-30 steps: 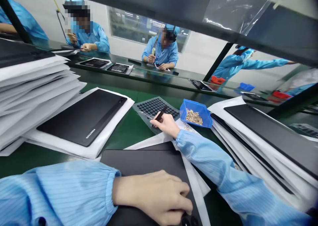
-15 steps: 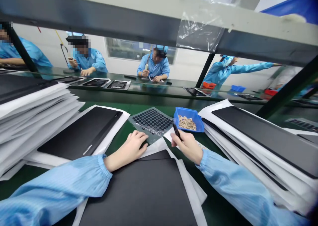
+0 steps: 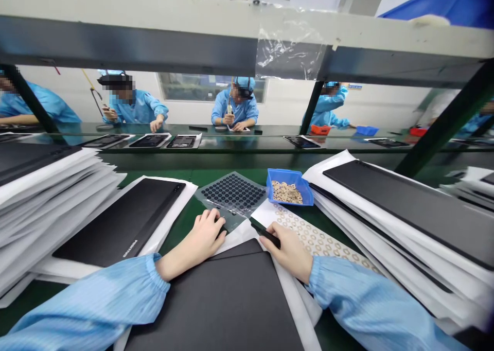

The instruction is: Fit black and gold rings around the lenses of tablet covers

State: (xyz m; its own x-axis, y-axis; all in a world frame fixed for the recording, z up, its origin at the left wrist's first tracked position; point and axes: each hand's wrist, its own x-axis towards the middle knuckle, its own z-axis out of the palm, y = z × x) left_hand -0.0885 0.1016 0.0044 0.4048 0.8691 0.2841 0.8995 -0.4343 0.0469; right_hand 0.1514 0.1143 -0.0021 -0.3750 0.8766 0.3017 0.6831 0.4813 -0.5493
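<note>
My left hand (image 3: 204, 239) rests palm down with loosely bent fingers apart, at the far left corner of a black tablet back cover (image 3: 219, 299) lying on white paper. Its fingertips reach the near edge of a clear sheet of black round stickers (image 3: 234, 194). My right hand (image 3: 291, 248) is closed around slim black tweezers (image 3: 267, 234), their tip pointing left over the white paper near the cover's far right corner. Under and beside that hand lies a white sheet with rows of tan rings (image 3: 320, 232). A blue bin (image 3: 307, 194) beyond it holds many loose tan rings.
Another black tablet cover (image 3: 123, 220) lies on paper to the left, beside a tall stack of papers and covers (image 3: 65, 196). A second stack (image 3: 409, 212) stands at right. A shelf beam (image 3: 173, 42) crosses overhead. Co-workers in blue sit across a bench with tablets.
My right hand has lowered, and the tweezers have swung from upright to pointing left. The ring sheet shows more. My left hand stays at the sticker sheet. The view has tilted slightly.
</note>
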